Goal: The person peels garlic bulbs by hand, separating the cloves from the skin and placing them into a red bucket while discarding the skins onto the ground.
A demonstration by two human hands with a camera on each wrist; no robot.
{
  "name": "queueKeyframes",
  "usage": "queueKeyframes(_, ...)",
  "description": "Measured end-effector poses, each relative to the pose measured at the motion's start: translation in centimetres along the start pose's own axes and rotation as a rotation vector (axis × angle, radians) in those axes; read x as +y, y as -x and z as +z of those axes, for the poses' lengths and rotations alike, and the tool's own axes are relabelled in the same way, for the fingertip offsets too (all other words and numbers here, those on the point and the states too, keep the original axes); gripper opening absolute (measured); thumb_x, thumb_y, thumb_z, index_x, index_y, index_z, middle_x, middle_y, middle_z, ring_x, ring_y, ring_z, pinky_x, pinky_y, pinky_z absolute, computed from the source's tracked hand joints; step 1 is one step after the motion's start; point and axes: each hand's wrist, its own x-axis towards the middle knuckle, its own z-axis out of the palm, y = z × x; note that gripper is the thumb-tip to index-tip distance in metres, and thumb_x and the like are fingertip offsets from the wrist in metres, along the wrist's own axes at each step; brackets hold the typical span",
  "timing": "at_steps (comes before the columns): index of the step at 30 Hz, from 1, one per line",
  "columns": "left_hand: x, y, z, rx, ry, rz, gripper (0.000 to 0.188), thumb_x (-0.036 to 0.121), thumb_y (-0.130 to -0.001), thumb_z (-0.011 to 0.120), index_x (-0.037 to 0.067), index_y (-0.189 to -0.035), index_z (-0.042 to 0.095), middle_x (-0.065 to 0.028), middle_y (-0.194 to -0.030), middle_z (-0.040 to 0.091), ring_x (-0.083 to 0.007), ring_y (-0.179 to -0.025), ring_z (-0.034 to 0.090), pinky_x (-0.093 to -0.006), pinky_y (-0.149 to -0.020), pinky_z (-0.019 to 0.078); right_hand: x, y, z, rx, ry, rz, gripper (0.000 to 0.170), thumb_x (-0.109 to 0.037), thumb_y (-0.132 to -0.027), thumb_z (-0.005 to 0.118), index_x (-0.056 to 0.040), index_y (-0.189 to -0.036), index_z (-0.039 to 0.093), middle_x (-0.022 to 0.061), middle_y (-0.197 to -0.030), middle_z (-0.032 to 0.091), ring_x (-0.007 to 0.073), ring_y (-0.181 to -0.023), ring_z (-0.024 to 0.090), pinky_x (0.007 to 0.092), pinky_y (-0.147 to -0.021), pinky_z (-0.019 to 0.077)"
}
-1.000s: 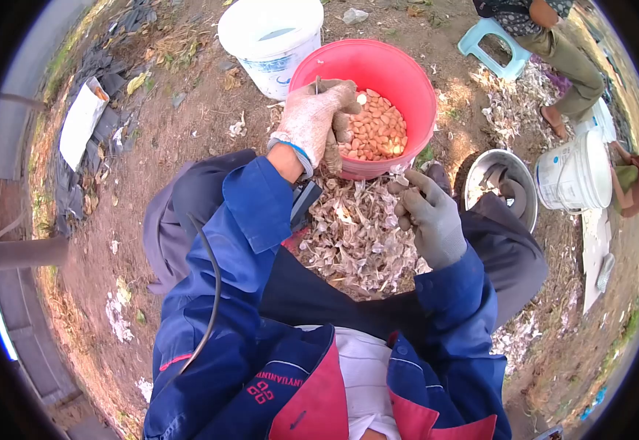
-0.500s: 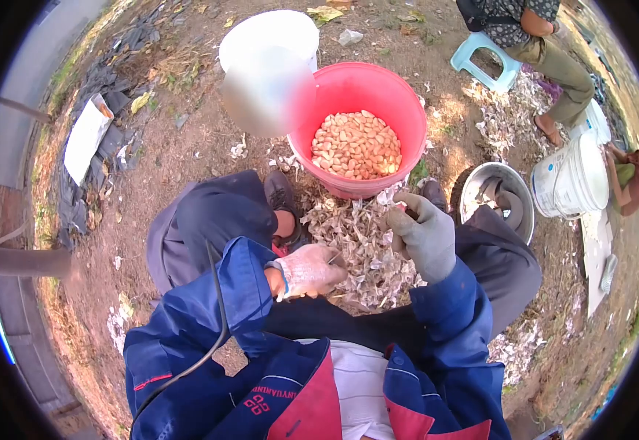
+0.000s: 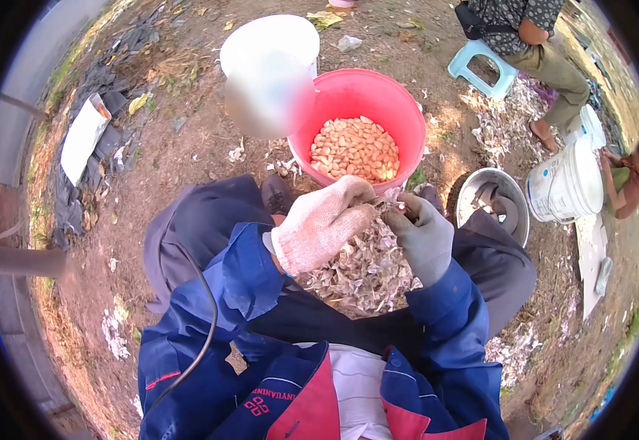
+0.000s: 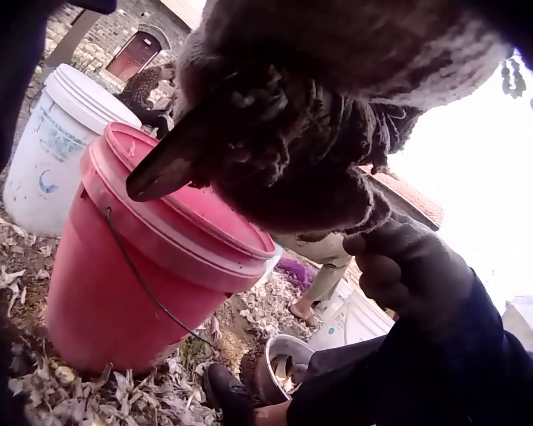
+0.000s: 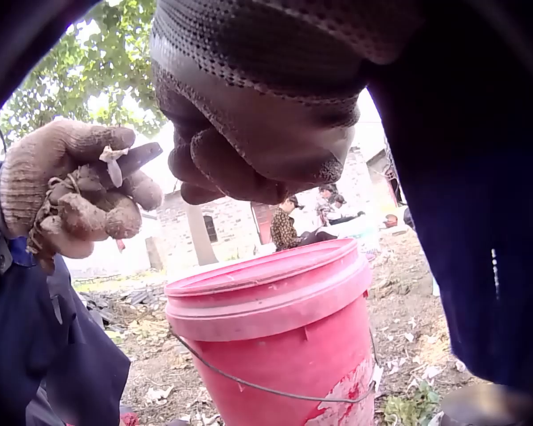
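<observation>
My gloved left hand (image 3: 323,227) is raised in front of the red bucket (image 3: 367,88), fingers curled round a small knife; its dark blade (image 4: 164,169) sticks out past the fingers in the left wrist view. A scrap of pale peel (image 5: 113,162) clings near the blade (image 5: 144,156) in the right wrist view. Close beside it, my gloved right hand (image 3: 424,242) pinches a piece of garlic (image 3: 391,204) with papery skin, mostly hidden by the fingers. Peeled garlic cloves (image 3: 356,149) fill the bucket's bottom. Below both hands lies a heap of garlic skins (image 3: 363,275).
Behind the red bucket stands a white bucket (image 3: 268,40). A metal basin (image 3: 466,213) sits by my right knee, near another white bucket (image 3: 565,187). At the upper right, a person (image 3: 547,59) sits by a light blue stool (image 3: 481,70); another person (image 3: 627,183) is farther right.
My left hand went from over the red bucket down to my lap, then up to meet the right hand at the garlic. My right hand stayed nearly in place.
</observation>
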Motion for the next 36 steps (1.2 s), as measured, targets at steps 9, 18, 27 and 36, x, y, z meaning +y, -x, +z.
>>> queueKeyframes(9, -1.3, -3.8, 1.4, -0.135, -0.247, 0.255, 0.037, 0.017, -0.097, 0.065, 0.003, -0.129, 0.057, -0.0217, -0.106, 0.07, -0.0404, -0.103, 0.07, -0.045, -0.09, 0.0551, 2.1, -0.9, -0.2, 0.027, 0.148, -0.252, 0.035, -0.011, -0.097, 0.072, -0.0058, -0.131, 0.069, 0.0148, -0.105, 0.074, 0.0231, -0.092, 0.074, 0.0343, -0.082, 0.0566)
queueKeyframes(18, -1.8, -3.5, 1.6, -0.148, -0.122, 0.246, 0.031, 0.013, -0.098, 0.064, 0.003, -0.127, 0.06, -0.0208, -0.107, 0.069, -0.0379, -0.106, 0.07, -0.0437, -0.092, 0.0546, 2.7, -0.7, 0.6, 0.104, 0.281, -0.329, 0.041, -0.006, -0.094, 0.073, -0.0055, -0.135, 0.068, 0.0125, -0.101, 0.073, 0.0209, -0.087, 0.072, 0.0333, -0.078, 0.0566)
queueKeyframes(27, -3.7, -3.1, 2.4, -0.13, 0.094, 0.22, 0.035, 0.009, -0.101, 0.061, 0.0, -0.134, 0.058, -0.0142, -0.111, 0.07, -0.0232, -0.096, 0.071, -0.038, -0.088, 0.0562, 3.7, -0.8, 0.6, 0.138, 0.254, -0.363, 0.038, -0.01, -0.092, 0.078, -0.0066, -0.129, 0.073, 0.0078, -0.095, 0.072, 0.0167, -0.081, 0.07, 0.0302, -0.074, 0.0557)
queueKeyframes(36, -1.7, -2.8, 2.1, -0.13, 0.559, -0.162, 0.038, 0.019, -0.103, 0.06, 0.001, -0.137, 0.059, -0.0056, -0.095, 0.066, -0.0109, -0.07, 0.065, -0.0251, -0.059, 0.0486, 0.0, -0.2, 0.5, 0.054, -0.211, 0.011, 0.027, -0.008, -0.093, 0.077, -0.0003, -0.12, 0.075, 0.0001, -0.09, 0.071, 0.006, -0.075, 0.062, 0.0237, -0.065, 0.049)
